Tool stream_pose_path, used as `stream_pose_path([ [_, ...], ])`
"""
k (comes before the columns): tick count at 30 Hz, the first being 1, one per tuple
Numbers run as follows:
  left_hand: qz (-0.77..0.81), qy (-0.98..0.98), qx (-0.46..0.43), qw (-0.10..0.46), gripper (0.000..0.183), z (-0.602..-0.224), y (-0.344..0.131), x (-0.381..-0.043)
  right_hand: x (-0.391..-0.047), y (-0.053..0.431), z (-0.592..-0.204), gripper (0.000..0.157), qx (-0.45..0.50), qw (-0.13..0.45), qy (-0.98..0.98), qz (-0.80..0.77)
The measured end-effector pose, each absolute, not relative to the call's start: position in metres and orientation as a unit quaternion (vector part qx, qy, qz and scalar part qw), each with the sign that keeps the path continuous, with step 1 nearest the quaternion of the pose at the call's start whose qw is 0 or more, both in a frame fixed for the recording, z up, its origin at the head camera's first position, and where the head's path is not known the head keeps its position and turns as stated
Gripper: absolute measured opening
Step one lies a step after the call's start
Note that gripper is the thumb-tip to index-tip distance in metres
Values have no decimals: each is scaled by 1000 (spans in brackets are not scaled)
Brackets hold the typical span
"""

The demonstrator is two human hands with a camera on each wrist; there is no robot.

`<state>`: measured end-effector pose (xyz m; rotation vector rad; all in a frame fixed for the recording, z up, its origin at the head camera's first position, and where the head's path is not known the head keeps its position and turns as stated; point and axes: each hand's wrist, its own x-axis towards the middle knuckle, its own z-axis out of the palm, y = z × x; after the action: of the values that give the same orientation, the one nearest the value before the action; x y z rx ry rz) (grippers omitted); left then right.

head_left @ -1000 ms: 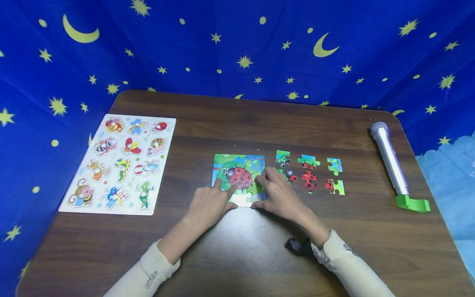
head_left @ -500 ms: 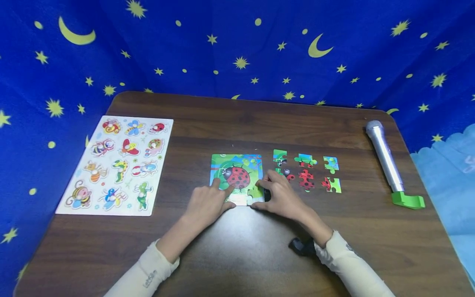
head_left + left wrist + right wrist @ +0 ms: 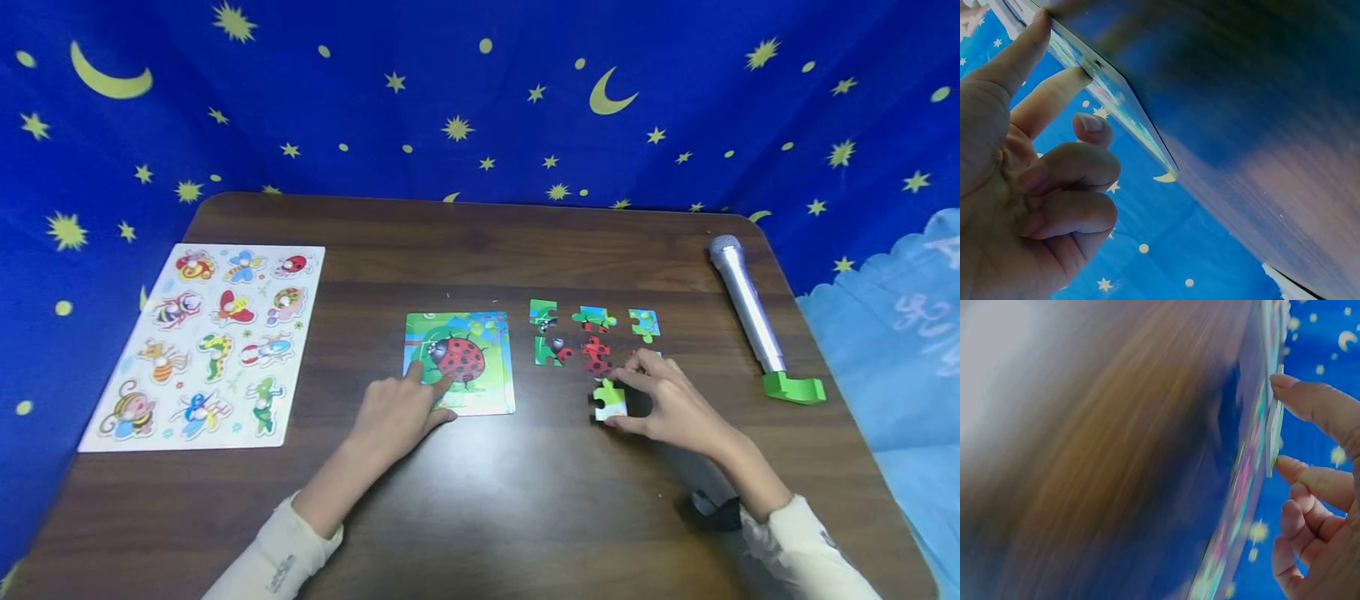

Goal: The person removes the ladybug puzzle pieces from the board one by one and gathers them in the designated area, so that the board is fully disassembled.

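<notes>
A square ladybug jigsaw board (image 3: 497,367) lies flat in the middle of the table. My left hand (image 3: 393,421) rests on its lower left corner, one finger on the picture and the thumb at the front edge; the lower fingers curl in the left wrist view. My right hand (image 3: 671,404) pinches a green jigsaw piece (image 3: 612,402) between thumb and index finger, also seen edge-on in the right wrist view as a thin piece (image 3: 1274,434). Behind it lie several loose pieces in two rows, among them a red ladybug piece (image 3: 596,357). The hand partly hides one piece.
On the left lies a white peg puzzle board (image 3: 294,367) with many insect figures. A silver toy microphone (image 3: 746,304) with a green base (image 3: 793,388) lies at right. A blue star-patterned cloth (image 3: 420,100) hangs behind the wooden table (image 3: 495,517).
My right hand has moved right, away from the ladybug board, with a green piece lifted from the board's lower right. The left hand stays on the board. The whole view has shifted left.
</notes>
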<state>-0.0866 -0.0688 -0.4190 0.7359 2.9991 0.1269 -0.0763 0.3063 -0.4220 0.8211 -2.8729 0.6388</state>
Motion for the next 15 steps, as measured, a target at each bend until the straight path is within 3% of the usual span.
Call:
stream_pose_path([
  [7, 42, 969, 243, 18, 55, -418, -74, -87, -68, 348, -423, 57, 250, 44, -951, 178],
  [15, 62, 965, 253, 14, 55, -418, -71, -90, -69, 361, -430, 60, 244, 36, -957, 156],
])
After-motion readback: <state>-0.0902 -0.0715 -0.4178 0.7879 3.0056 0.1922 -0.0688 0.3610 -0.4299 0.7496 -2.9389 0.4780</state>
